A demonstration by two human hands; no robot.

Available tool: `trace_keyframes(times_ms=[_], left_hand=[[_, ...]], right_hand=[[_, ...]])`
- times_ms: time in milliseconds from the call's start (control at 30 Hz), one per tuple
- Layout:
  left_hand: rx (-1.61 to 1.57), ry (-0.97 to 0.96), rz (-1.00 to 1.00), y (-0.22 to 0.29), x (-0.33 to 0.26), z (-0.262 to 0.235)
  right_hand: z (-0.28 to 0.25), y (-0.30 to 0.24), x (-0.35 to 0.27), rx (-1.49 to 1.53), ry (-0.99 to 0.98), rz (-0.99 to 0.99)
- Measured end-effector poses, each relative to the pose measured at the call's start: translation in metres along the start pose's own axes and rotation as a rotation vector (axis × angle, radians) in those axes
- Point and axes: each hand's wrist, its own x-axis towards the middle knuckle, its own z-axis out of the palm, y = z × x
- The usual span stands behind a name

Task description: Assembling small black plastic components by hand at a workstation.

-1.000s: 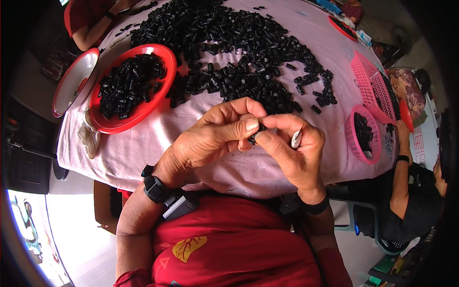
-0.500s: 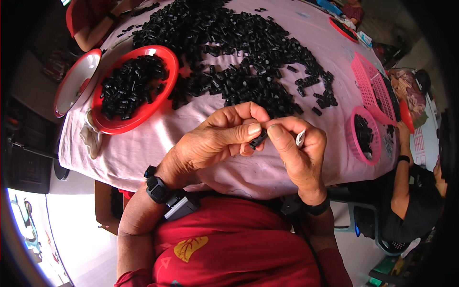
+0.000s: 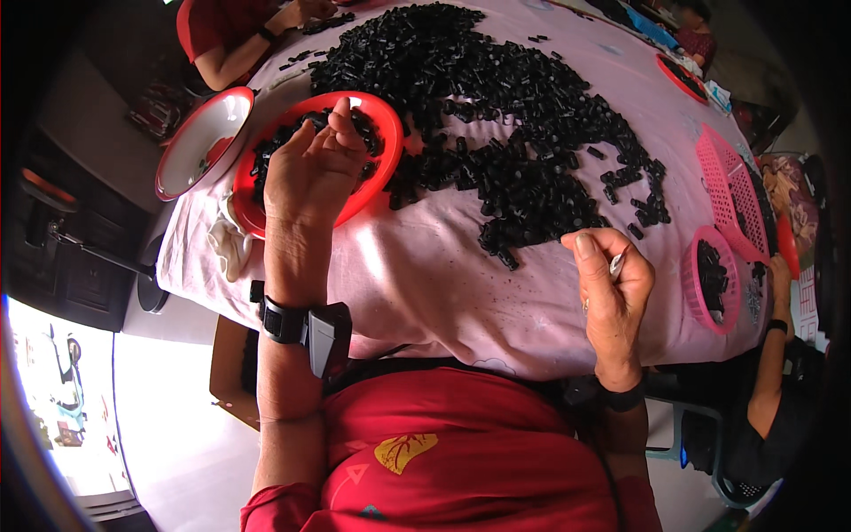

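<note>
Parts, small and black, fill the red bowl [image 3: 383, 133], and that is where the left hand [image 3: 312, 168] is now, stretched out over the bowl's heap with its fingers [image 3: 341, 120] loosely spread and nothing visibly pinched between them. Half a second ago both hands were joined at the near edge of the surface, working one black piece together; now they have split apart, and the piece is gone from between them. My read: the finished piece has just been dropped into the bowl, though I cannot pick it out among the rest.

Back near the body, the right hand [image 3: 612, 293] is curled shut around a small silvery tool [image 3: 618, 263], thumb up, waiting at the cloth-covered surface [image 3: 443, 275]. Just beyond those fingers lies the big loose pile of black parts [image 3: 514, 115]. Farther right of them, a pink basket [image 3: 714, 279] holds a few more, with another person's arm [image 3: 771, 355] alongside.
</note>
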Motion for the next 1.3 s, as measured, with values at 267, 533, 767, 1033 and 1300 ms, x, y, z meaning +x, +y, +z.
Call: trace_keyframes(times_ms=[267, 533, 767, 1033, 1300], left_hand=[[1.312, -0.428, -0.028, -0.056, -0.024, 0.014], [2.109, -0.675, 0.412, -0.098, -0.027, -0.024], [1.884, -0.444, 0.251, -0.092, -0.023, -0.015], [1.018, -0.472, -0.377, -0.097, -0.039, 0.008], [0.802, -0.532, -0.530, -0.106, -0.044, 0.002]], right_hand=[[0.000, 0.001, 0.002, 0.007, 0.018, -0.015], [-0.002, 0.007, 0.005, -0.028, -0.010, -0.065], [-0.001, 0.016, 0.006, -0.095, -0.043, -0.102], [-0.002, 0.014, 0.006, -0.102, -0.095, -0.071], [0.000, 0.006, 0.005, -0.051, -0.157, -0.159]])
